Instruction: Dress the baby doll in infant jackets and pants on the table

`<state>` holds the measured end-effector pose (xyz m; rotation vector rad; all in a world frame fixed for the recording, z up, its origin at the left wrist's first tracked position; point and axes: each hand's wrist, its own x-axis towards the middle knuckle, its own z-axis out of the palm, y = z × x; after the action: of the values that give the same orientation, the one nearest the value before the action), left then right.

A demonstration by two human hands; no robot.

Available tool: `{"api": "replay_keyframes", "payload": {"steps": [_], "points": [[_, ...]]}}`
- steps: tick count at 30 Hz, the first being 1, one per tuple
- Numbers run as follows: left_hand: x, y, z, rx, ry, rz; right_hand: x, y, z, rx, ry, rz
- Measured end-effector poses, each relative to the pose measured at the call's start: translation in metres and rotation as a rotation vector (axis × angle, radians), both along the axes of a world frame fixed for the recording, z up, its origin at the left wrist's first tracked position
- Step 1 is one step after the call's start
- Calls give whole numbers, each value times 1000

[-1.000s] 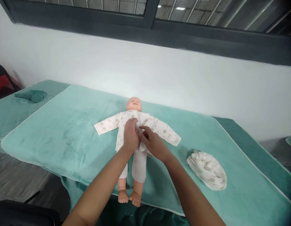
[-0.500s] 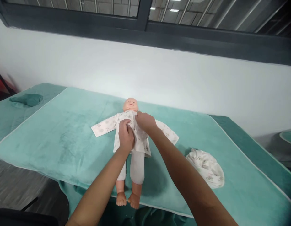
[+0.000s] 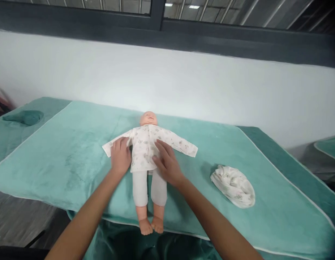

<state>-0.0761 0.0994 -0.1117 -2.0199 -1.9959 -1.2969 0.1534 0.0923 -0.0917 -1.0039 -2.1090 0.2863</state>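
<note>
A baby doll [image 3: 148,151] lies on its back on a teal towel [image 3: 75,159], head toward the wall, arms spread. It wears a white patterned shirt [image 3: 144,144] and pale trousers [image 3: 149,187]. My left hand [image 3: 120,156] lies flat with fingers stretched on the shirt's left side, by the doll's sleeve. On the shirt's right side and hem rests my right hand [image 3: 167,163], also flat with fingers apart. Neither hand holds anything.
A crumpled white patterned cloth [image 3: 233,185] lies on the towel to the right of the doll. A dark green folded cloth [image 3: 23,117] sits at the far left. A white wall and a dark window frame stand behind the table. The doll's feet hang past the towel's front edge.
Both hands left the middle of the doll's chest and slid apart to either side of the shirt, now lying flat. The shirt front now lies closed and smooth.
</note>
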Motion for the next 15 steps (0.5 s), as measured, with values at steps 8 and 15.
{"api": "replay_keyframes", "payload": {"steps": [8, 15], "points": [[-102, 19, -11, -351, 579, 120, 34, -45, -38, 22, 72, -219], [-109, 30, -11, -299, 551, 184, 32, -43, -42, -13, 155, -191]]}}
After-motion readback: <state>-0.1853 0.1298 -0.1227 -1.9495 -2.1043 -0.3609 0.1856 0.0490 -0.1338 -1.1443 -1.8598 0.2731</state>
